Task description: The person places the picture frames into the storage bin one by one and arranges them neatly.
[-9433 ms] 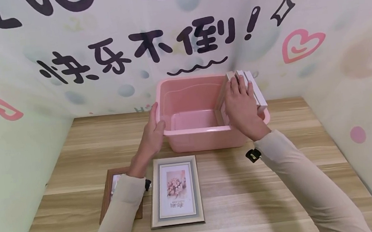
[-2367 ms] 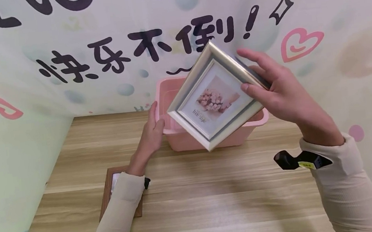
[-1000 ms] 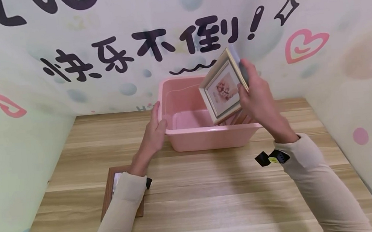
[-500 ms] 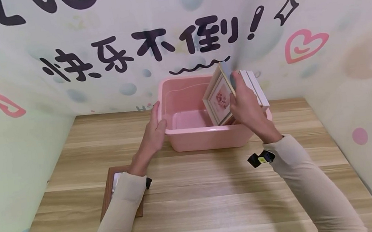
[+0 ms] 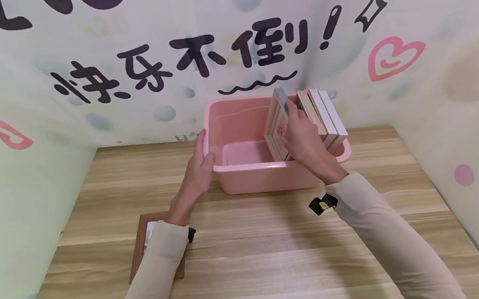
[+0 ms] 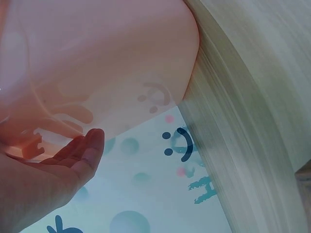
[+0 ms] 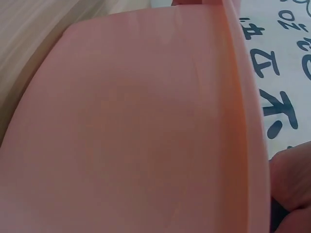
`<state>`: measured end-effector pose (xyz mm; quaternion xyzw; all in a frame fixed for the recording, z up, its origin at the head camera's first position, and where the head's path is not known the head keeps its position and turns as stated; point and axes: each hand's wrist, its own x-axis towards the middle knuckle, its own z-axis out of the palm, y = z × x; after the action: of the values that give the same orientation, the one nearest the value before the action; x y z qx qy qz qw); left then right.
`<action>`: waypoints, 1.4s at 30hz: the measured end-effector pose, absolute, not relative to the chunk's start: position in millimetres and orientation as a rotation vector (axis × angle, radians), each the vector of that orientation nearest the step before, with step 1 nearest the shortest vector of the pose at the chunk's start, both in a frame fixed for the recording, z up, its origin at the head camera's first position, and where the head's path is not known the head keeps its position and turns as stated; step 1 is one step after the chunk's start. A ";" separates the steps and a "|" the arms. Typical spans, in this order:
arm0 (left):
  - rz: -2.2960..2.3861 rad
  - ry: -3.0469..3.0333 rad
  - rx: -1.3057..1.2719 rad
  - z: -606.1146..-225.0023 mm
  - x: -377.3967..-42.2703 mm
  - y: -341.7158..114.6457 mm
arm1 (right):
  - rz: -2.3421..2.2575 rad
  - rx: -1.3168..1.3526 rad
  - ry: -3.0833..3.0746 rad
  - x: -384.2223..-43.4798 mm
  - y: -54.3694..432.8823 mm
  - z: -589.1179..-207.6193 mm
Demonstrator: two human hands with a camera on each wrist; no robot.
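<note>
My left hand [image 5: 198, 173] grips the left rim of a pink plastic tub [image 5: 264, 178], its fingers along the outside in the left wrist view. Inside the tub's right half, my right hand [image 5: 306, 140] holds a silver picture frame [image 5: 271, 129] by its upper edge. That frame stands on its side, leaning a little, its flower picture facing left. Just right of it, several picture frames [image 5: 327, 111] stand in a row against the tub's right end. Only a bit of my right hand [image 6: 48, 184] shows in neither wrist view clearly; the tub wall [image 7: 136, 121] fills the right one.
A brown wooden picture frame [image 5: 138, 245] lies on the wood-grain table [image 5: 251, 265], partly under my left forearm. Behind the tub hangs a printed white backdrop [image 5: 165, 113] with dark lettering. The tub's left half shows its bare bottom [image 5: 244, 153].
My right hand has lifted the silver frame from the table, carried it over the tub and lowered it in, then moved it left of the row. The left hand has stayed on the rim.
</note>
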<state>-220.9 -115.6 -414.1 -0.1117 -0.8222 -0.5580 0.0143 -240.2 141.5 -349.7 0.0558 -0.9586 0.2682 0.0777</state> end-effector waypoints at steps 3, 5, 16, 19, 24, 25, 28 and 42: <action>-1.732 -2.559 -0.347 -413.7 -220.8 -115.7 | 0.792 0.192 -2.889 -242.1 141.5 -353.4; -1.731 -2.558 -0.356 -413.0 -220.6 -115.3 | 0.781 0.201 -2.894 -242.7 142.3 -355.2; -1.675 -2.598 -0.313 -409.8 -219.1 -113.2 | 0.521 0.187 -2.890 -244.0 139.0 -360.5; -1.658 -2.606 -0.310 -409.4 -218.9 -112.8 | 0.442 0.203 -2.875 -244.5 137.8 -361.3; -1.671 -2.596 -0.322 -410.8 -219.0 -112.9 | 0.183 0.251 -2.864 -247.9 136.0 -362.4; -1.675 -2.593 -0.327 -411.3 -219.0 -113.1 | 0.133 0.260 -2.868 -247.9 135.5 -362.1; -1.679 -2.577 -0.343 -412.3 -219.4 -113.7 | -0.008 0.282 -2.872 -248.8 134.2 -361.3; -1.682 -2.572 -0.347 -412.3 -219.9 -115.7 | -0.203 0.243 -2.904 -244.8 138.8 -355.9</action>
<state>-219.9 -115.7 -412.3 -0.1123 -0.8314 -0.5436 0.0244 -244.8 138.8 -355.9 0.0826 -0.9881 -0.0692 0.1100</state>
